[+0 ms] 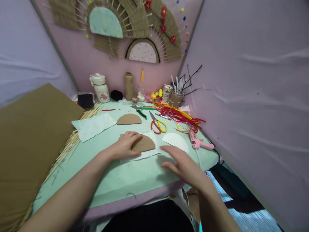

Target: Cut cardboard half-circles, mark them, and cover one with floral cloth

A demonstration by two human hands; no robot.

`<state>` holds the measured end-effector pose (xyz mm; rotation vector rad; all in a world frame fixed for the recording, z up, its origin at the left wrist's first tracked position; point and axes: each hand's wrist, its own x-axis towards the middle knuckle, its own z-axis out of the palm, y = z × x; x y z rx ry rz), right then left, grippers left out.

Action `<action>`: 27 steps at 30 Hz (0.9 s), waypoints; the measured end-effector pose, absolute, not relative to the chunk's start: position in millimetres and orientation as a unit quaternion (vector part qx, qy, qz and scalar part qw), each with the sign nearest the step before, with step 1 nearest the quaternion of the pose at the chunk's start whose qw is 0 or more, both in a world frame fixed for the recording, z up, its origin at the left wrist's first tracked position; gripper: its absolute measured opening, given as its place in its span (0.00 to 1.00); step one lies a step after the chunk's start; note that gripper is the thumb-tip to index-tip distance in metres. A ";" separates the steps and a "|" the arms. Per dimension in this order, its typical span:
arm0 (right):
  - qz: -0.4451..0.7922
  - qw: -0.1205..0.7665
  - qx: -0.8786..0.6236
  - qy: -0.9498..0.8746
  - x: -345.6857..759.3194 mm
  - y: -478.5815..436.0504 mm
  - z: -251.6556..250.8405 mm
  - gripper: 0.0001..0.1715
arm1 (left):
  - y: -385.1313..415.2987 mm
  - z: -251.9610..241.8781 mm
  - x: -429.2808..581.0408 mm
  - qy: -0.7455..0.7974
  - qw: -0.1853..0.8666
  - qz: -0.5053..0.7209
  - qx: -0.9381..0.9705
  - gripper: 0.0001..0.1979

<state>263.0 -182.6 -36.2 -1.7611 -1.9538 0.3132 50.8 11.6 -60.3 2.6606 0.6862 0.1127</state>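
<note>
My left hand (pixel 129 145) grips the left end of a brown cardboard half-circle (pixel 146 143), fingers over its curved top and thumb near the straight edge. Beneath it lies a pale cloth piece (pixel 156 150), partly hidden by the cardboard and my hand. My right hand (pixel 177 161) is just right of the cloth, thumb and fingers apart, holding nothing. Beyond it rests a white half-circle (pixel 177 141). Another cardboard half-circle (pixel 129 119) lies farther back, beside a patterned cloth strip (pixel 94 126) on the left.
Scissors (pixel 158 124), pliers (pixel 140 111) and a pink glue gun (pixel 200 141) lie toward the back and right. Colored cords (pixel 178 114) spread behind. A twine spool (pixel 128 86) and jar (pixel 100 88) stand along the wall. A large brown board (pixel 36 135) leans at left.
</note>
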 end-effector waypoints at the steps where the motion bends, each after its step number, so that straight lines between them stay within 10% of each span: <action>1: 0.077 0.252 -0.681 -0.683 283.5 -185.1 -37.3 0.25 | 11.9 -60.6 51.1 0.246 0.195 0.039 0.949 0.37; 10: -0.053 0.149 -0.825 -0.542 427.0 -211.7 -89.0 0.21 | 11.6 -44.2 50.3 0.254 0.279 0.098 0.921 0.38; 17: 0.006 0.105 -0.849 -0.518 451.3 -212.2 -103.2 0.26 | 24.5 -23.2 32.0 0.256 0.574 0.240 0.740 0.35; 27: 0.085 0.178 -0.832 -0.518 432.5 -201.8 -83.2 0.22 | 30.3 -24.8 24.0 0.309 0.723 0.320 0.529 0.26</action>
